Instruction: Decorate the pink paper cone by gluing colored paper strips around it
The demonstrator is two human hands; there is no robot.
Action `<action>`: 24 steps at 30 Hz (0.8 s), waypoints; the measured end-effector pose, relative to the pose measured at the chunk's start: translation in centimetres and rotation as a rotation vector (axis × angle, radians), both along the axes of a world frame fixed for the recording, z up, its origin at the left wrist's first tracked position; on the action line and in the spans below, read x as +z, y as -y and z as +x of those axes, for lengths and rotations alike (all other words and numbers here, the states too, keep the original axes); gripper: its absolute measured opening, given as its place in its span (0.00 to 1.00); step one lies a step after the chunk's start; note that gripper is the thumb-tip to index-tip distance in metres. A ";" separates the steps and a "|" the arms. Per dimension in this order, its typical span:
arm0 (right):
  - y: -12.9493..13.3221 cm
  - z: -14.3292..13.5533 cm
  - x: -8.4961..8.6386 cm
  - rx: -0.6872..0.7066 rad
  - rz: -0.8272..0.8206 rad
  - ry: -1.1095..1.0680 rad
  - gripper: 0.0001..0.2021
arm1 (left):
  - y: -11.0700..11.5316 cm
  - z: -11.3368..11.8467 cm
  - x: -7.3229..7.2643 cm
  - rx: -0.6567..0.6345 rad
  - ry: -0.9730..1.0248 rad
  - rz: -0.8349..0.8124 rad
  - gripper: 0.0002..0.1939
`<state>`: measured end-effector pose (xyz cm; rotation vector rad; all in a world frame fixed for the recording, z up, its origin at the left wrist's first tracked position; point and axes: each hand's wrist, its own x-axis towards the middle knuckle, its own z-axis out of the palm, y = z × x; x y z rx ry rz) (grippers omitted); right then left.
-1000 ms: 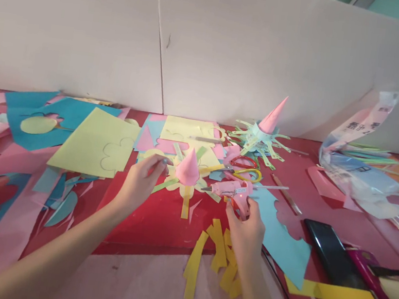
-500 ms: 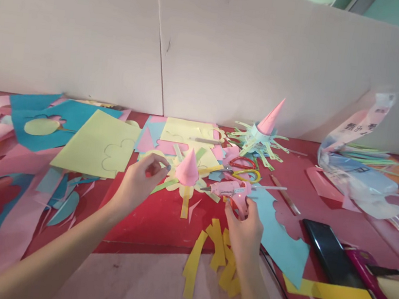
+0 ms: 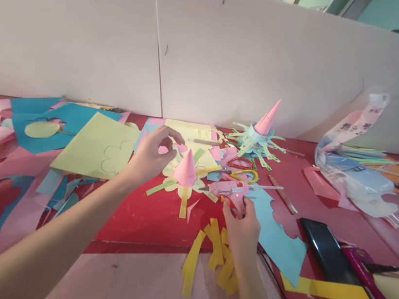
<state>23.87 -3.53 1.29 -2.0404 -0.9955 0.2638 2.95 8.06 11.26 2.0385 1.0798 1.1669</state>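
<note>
A small pink paper cone [image 3: 186, 169] stands upright on a pale yellow flower-shaped paper base [image 3: 168, 184], with yellow and green paper strips radiating from it. My left hand [image 3: 152, 155] hovers at the upper left of the cone, its thumb and index finger curved and a little apart; nothing shows between them. My right hand [image 3: 243, 226] grips a pink hot glue gun [image 3: 229, 189] by its handle. The gun's nozzle points left at the flower base, and a glue stick sticks out behind. Several loose yellow paper strips [image 3: 192, 261] lie in front of my right hand.
Behind the gun are scissors [image 3: 243, 175] with red and yellow handles, and a finished-looking cone piece [image 3: 258, 137]. A pencil [image 3: 281, 194], light-blue paper [image 3: 279, 243], a black phone [image 3: 334, 265] and a plastic bag [image 3: 357, 180] lie right. Cut paper sheets [image 3: 95, 148] cover the left.
My left hand has risen and moved away from me, to the far-left side of the cone, its fingers spreading slightly. My right hand with the glue gun stays almost still. The view has shifted slightly.
</note>
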 end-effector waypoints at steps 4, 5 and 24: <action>0.0 0.0 0.0 -0.001 -0.017 -0.009 0.27 | -0.7 1.2 -0.2 0.039 -0.199 0.061 0.08; 0.0 0.0 0.0 -0.002 -0.017 -0.009 0.26 | -0.8 1.4 -0.5 0.071 -0.232 0.051 0.08; 0.0 0.0 0.3 -0.030 0.029 -0.102 0.25 | -0.6 1.4 0.9 0.224 -0.214 0.113 0.06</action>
